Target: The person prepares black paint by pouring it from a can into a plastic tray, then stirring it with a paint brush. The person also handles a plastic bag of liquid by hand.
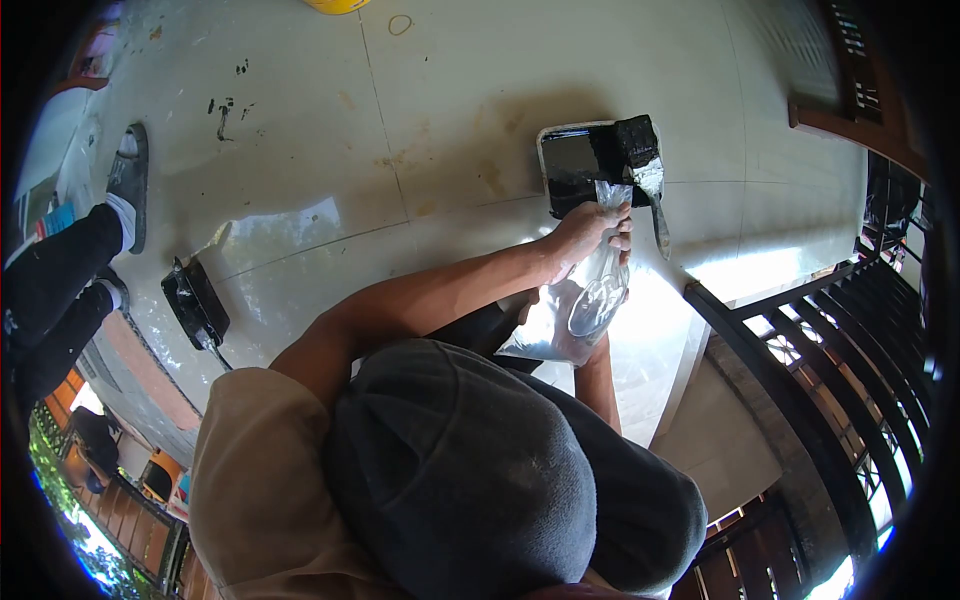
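My left hand (585,232) is closed around the gathered neck of a clear plastic bag (597,305), whose loose top sticks out above the fingers. The bag bulges at its lower end, and its contents look pale or clear; glare hides the detail. My right forearm (598,388) runs up behind the bag. The right hand is mostly covered by it and appears to hold it from beneath. Just beyond the bag, a paint tray (572,160) with black paint lies on the floor. A wide paintbrush (645,170) with black-coated bristles rests across the tray's right side.
Left on the pale tiled floor (300,110) sits a small black paint container (195,304) with a handled tool. Another person's legs (65,255) are at the far left. Dark railings (800,360) stand at right. A yellow container (337,5) shows at the top edge.
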Available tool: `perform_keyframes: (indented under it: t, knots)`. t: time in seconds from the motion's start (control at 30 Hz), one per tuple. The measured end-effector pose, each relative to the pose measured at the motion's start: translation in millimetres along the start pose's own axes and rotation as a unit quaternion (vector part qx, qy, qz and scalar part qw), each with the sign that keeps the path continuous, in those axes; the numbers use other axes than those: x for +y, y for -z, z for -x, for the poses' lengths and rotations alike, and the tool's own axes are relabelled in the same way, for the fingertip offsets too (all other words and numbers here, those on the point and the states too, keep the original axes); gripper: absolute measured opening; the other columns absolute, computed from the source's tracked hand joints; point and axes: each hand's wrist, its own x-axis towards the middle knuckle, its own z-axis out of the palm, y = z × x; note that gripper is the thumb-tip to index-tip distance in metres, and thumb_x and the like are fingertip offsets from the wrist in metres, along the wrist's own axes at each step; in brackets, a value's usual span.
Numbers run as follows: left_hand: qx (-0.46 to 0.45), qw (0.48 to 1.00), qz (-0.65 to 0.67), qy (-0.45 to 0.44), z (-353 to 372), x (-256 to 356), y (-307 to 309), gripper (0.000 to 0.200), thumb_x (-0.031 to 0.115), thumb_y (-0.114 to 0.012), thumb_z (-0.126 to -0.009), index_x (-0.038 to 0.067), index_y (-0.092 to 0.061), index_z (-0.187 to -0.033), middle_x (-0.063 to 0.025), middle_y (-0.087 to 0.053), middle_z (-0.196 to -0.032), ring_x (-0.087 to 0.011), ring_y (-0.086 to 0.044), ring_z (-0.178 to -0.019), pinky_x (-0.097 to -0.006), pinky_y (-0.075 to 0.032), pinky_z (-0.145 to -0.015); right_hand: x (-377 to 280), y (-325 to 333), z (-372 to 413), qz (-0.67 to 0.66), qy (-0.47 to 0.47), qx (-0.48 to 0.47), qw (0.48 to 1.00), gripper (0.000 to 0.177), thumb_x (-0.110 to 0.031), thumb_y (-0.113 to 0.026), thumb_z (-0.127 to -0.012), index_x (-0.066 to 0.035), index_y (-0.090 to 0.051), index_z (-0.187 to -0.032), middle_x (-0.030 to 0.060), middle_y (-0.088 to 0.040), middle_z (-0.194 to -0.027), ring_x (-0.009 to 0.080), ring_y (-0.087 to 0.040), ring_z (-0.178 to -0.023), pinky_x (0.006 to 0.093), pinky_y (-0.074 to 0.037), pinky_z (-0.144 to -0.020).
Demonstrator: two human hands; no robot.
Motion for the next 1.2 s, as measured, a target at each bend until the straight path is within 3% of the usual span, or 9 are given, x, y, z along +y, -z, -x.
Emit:
perform_keyframes:
  t: [0.03, 0.07, 0.13, 0.17, 0.33, 0.43, 0.53, 1.2]
  knots:
    - [0.001, 1.0, -0.001, -0.001, 0, 1, 0, 0.034, 0.038, -0.055, -0.1, 0.014, -0.048, -0.077, 0.0052, -0.04, -0.071, -0.0091, -0.046, -0.063, -0.0358, -0.049, -0.069, 0, 8, -1, 0.002, -0.007, -0.004, 1.0, 0.074, -0.058, -0.051, -0.083, 0.002, -0.051, -0.125, 0.0179, -0.059, -0.112, 0.0304, -0.058, -0.1, 0.0424, -0.049, -0.085]
    - [0.003, 1.0, -0.002, 0.003, 1, 1, 0, 0.034, 0.038, -0.055, -0.1, 0.014, -0.047, -0.077, 0.0052, -0.04, -0.071, -0.0091, -0.046, -0.063, -0.0357, -0.049, -0.069, -2, 18, -1, -0.006, -0.026, -0.005, 1.0, 0.096, -0.076, -0.053, -0.07, 0.0, -0.05, -0.13, 0.0157, -0.058, -0.119, 0.0304, -0.057, -0.106, 0.0449, -0.048, -0.089]
    - [0.005, 1.0, -0.005, 0.011, 1, 2, -1, 0.034, 0.037, -0.055, -0.1, 0.013, -0.047, -0.077, 0.0051, -0.04, -0.071, -0.009, -0.046, -0.063, -0.0355, -0.049, -0.069, -3, 23, -2, -0.026, -0.044, -0.017, 0.999, 0.12, -0.094, -0.054, -0.058, -0.003, -0.048, -0.135, 0.0135, -0.058, -0.126, 0.0302, -0.056, -0.112, 0.0471, -0.048, -0.094]
    - [0.009, 1.0, -0.001, 0.011, 1, 2, -1, 0.034, 0.037, -0.054, -0.1, 0.013, -0.047, -0.077, 0.0051, -0.04, -0.07, -0.0091, -0.046, -0.063, -0.0354, -0.049, -0.069, -2, 26, -2, -0.037, -0.043, -0.029, 0.998, 0.12, -0.094, -0.054, -0.058, -0.003, -0.048, -0.136, 0.0135, -0.057, -0.126, 0.03, -0.056, -0.113, 0.0467, -0.048, -0.094]
    - [0.014, 1.0, -0.001, 0.006, 0, 1, -1, 0.034, 0.036, -0.053, -0.101, 0.013, -0.046, -0.077, 0.005, -0.04, -0.069, -0.0093, -0.046, -0.062, -0.0351, -0.049, -0.069, 0, 2, 3, -0.005, 0.008, 0.003, 1.0, 0.048, -0.037, -0.049, -0.097, 0.005, -0.051, -0.122, 0.0198, -0.059, -0.109, 0.0306, -0.06, -0.094, 0.0435, -0.05, -0.082]
    - [0.007, 1.0, 0.001, 0.005, 0, 1, 0, 0.034, 0.036, -0.053, -0.101, 0.013, -0.046, -0.077, 0.0051, -0.04, -0.068, -0.009, -0.046, -0.062, -0.035, -0.049, -0.069, -1, -4, -1, -0.008, 0.004, -0.005, 1.0, 0.05, -0.038, -0.049, -0.097, 0.005, -0.051, -0.121, 0.0195, -0.059, -0.108, 0.031, -0.059, -0.094, 0.0455, -0.05, -0.083]
    - [0.01, 1.0, -0.001, 0.002, 0, 1, -2, 0.033, 0.036, -0.053, -0.101, 0.013, -0.046, -0.078, 0.0051, -0.04, -0.069, -0.0088, -0.046, -0.062, -0.0349, -0.049, -0.069, 0, -6, 1, -0.034, 0.0, 0.045, 0.998, 0.052, -0.041, -0.05, -0.096, 0.005, -0.052, -0.121, 0.019, -0.059, -0.107, 0.0314, -0.059, -0.094, 0.0467, -0.049, -0.082]
    - [0.026, 1.0, -0.018, 0.001, 1, 4, -3, 0.033, 0.036, -0.052, -0.102, 0.013, -0.047, -0.078, 0.0048, -0.04, -0.069, -0.0092, -0.046, -0.062, -0.0351, -0.05, -0.069, -3, 12, -1, -0.026, -0.007, 0.029, 0.999, 0.056, -0.046, -0.053, -0.093, 0.003, -0.052, -0.121, 0.02, -0.059, -0.105, 0.034, -0.06, -0.092, 0.0484, -0.05, -0.079]
